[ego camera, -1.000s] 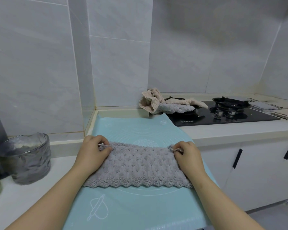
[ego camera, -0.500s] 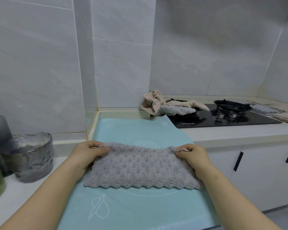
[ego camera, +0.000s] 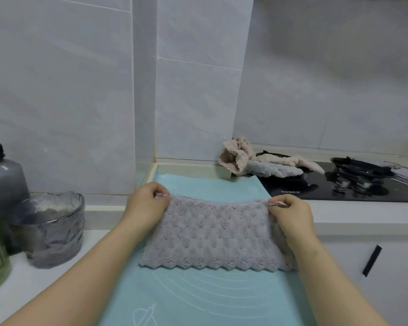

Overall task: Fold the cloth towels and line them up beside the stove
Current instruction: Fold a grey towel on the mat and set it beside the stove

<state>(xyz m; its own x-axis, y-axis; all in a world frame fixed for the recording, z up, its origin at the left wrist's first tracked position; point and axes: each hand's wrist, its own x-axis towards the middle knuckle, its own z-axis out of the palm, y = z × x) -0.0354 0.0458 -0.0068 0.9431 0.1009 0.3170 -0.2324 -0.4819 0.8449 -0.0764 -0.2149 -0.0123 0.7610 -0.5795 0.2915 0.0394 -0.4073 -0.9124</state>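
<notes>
Both hands pinch grey towel (ego camera: 212, 234) far corners — L hand (ego camera: 146, 205), R hand (ego camera: 292, 217); near edge lies on mat (ego camera: 198, 300).

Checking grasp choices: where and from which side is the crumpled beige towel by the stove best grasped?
Probably its bunched left end, pinched from above: that end of the beige towel stands up in loose folds, while the rest lies flat across a pale blue towel on the stove.
</notes>
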